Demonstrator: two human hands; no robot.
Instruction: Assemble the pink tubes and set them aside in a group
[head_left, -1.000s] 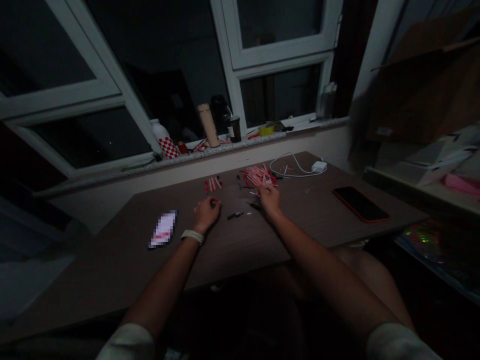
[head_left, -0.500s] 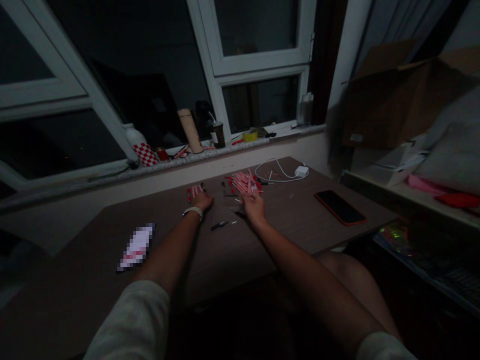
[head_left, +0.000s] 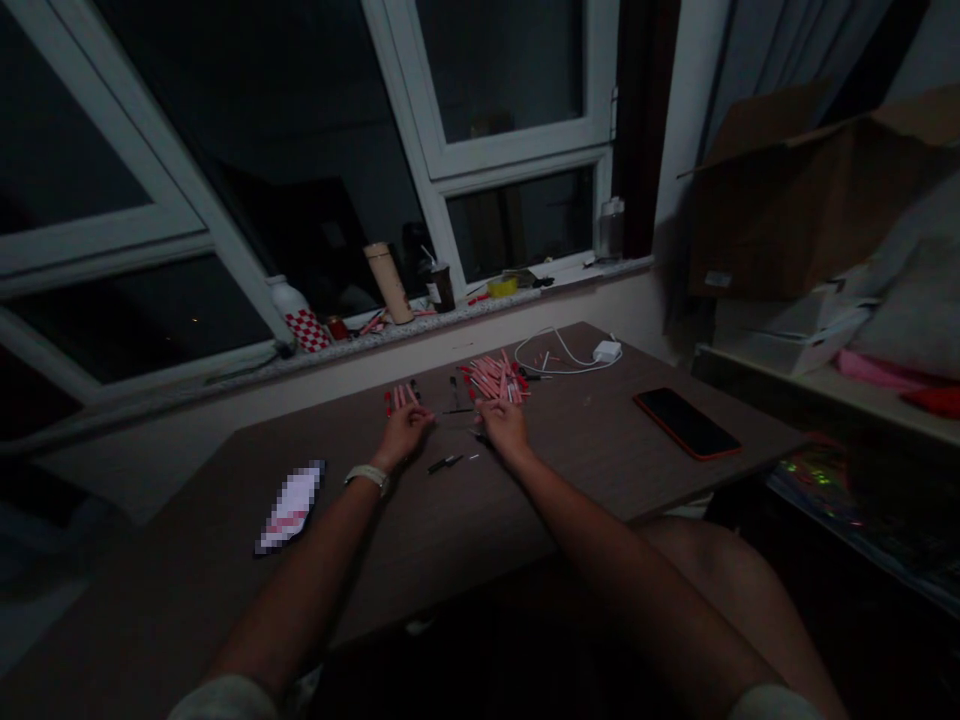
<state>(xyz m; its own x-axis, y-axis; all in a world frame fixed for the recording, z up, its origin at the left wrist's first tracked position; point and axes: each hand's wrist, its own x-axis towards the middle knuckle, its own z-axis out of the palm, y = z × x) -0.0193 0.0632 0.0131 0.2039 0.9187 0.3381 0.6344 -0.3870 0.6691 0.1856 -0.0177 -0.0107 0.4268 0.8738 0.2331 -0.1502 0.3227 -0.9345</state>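
My left hand [head_left: 405, 432], with a pale band at the wrist, is closed in a pinch beside a small row of pink pens [head_left: 403, 393]. What its fingertips hold is too small and dark to make out. My right hand [head_left: 504, 428] is closed too, thumb and fingers together, just in front of a heap of pink pens with red ends [head_left: 496, 376]. Its contents are unclear. A thin dark stick [head_left: 457, 411] lies between the hands. Under the right hand's edge a dark pointed piece [head_left: 478, 437] shows. Nearer me are black pen parts [head_left: 445, 464] and a small white piece [head_left: 473, 456].
An orange-edged phone [head_left: 686, 423] lies right, a blurred-out phone-like object [head_left: 291, 508] left. A white charger [head_left: 607, 351] with cable sits at the table's back. The windowsill bears a checkered bottle [head_left: 301, 318], a tan flask [head_left: 390, 284] and a cup [head_left: 440, 287]. A cardboard box [head_left: 787, 200] stands right.
My left hand has drawn back from the row of pens and turned toward my right hand. The right hand has come slightly away from the heap. The camera view has shifted a little.
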